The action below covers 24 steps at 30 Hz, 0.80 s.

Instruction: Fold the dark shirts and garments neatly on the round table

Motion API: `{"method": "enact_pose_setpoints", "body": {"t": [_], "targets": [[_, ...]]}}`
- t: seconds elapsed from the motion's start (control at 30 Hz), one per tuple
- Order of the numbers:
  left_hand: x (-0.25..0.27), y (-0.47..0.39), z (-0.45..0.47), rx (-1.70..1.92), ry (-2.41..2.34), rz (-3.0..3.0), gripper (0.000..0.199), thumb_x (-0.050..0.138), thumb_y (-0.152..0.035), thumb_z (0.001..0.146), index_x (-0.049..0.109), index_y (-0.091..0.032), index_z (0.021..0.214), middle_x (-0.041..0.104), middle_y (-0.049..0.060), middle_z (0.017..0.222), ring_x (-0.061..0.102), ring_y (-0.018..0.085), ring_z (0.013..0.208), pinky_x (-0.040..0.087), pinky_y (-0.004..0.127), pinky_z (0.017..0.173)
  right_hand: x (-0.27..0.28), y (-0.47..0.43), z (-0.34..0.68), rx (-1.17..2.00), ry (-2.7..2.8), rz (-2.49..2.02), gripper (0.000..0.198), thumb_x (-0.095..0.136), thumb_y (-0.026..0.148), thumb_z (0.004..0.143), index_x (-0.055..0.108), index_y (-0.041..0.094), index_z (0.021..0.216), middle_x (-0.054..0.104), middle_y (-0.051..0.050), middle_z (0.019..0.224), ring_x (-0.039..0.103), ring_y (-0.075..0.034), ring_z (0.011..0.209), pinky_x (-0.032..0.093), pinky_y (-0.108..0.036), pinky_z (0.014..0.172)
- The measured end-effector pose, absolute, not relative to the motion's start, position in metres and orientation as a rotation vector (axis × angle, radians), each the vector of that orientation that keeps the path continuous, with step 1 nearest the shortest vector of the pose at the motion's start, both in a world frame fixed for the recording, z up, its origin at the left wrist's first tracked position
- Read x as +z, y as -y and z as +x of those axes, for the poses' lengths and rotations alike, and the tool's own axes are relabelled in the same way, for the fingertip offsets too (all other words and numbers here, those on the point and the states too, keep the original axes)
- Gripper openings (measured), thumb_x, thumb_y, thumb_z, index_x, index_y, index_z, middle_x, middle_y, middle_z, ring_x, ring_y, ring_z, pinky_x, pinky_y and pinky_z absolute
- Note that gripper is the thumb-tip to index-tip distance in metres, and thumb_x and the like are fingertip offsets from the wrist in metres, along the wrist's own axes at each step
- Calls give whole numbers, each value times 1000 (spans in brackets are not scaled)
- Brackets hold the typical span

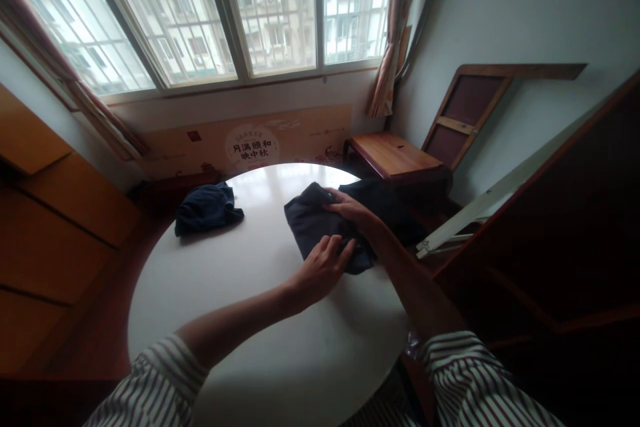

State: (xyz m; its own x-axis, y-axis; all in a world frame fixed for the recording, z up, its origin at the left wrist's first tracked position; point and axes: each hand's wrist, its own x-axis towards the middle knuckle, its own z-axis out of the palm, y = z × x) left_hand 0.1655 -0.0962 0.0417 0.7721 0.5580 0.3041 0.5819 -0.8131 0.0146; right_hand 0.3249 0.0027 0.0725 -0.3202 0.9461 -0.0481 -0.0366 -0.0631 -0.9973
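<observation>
A dark, folded piece of clothing (313, 217) lies toward the right side of a round white table (200, 300). My left hand (320, 270) rests on its near edge, fingers bent and pressed onto the cloth. On the far right side, my right hand (350, 208) grips the same garment, the thumb along its top and part of the fingers out of sight. Behind my right wrist, another dark cloth (385, 203) extends past the table's right edge. A crumpled navy garment (207, 209) sits apart at the table's far left.
Beyond the table stands a low wooden stool or small table (395, 152), with a wooden frame (473, 107) leaning at the wall. Dark furniture with a pale metal bar (475, 207) rises close on the right. Wooden cabinets (50, 227) line the left, below the barred windows (270, 7).
</observation>
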Motion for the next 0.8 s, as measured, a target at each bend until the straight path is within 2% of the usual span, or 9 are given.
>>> {"method": "enact_pose_setpoints", "body": {"t": [0.1,0.2,0.33,0.43,0.57,0.7,0.8], "targets": [[62,81,206,-498,773,-2787,52,33,-11,98,37,-9,150,53,23,126,53,30,113,48,41,95,96,-15,373,1401,1345,-996,54,73,23,75,60,23,127,73,-2,96,67,-16,72,54,-23,64],[72,59,256,-524,621,-2719,47,32,-10,99,42,-5,144,55,21,124,52,28,114,47,37,94,105,-36,429,1346,1313,-999,56,79,20,70,62,24,123,74,-1,96,68,-16,72,56,-25,65],[57,33,310,-518,601,-2779,34,38,-8,96,58,-8,124,60,17,115,55,25,106,46,34,91,92,-56,480,1307,1298,-1271,45,79,21,72,65,20,115,74,-4,88,68,-17,68,58,-29,64],[34,30,329,-444,625,-2876,28,43,-16,97,63,-8,115,63,17,108,57,26,103,47,36,90,75,-59,491,1250,1360,-1439,36,77,26,77,66,17,110,74,-6,80,66,-18,63,58,-30,62],[17,42,328,-568,655,-2891,41,44,-34,100,56,-11,131,57,18,131,55,29,114,47,41,95,64,-62,489,1121,1436,-1486,40,75,29,81,63,16,117,75,-8,93,70,-19,75,59,-33,74],[15,44,318,-679,841,-2820,61,38,-52,100,44,-12,146,42,20,152,36,37,139,31,59,111,69,-73,488,919,1521,-1605,48,69,28,85,58,15,129,72,-13,113,70,-23,95,57,-39,88],[4,39,313,-598,991,-2821,76,40,-62,96,33,-11,154,31,26,157,28,43,145,26,63,112,74,-80,480,711,1573,-1697,51,70,30,84,59,11,130,63,-20,131,59,-32,123,45,-48,106]]}}
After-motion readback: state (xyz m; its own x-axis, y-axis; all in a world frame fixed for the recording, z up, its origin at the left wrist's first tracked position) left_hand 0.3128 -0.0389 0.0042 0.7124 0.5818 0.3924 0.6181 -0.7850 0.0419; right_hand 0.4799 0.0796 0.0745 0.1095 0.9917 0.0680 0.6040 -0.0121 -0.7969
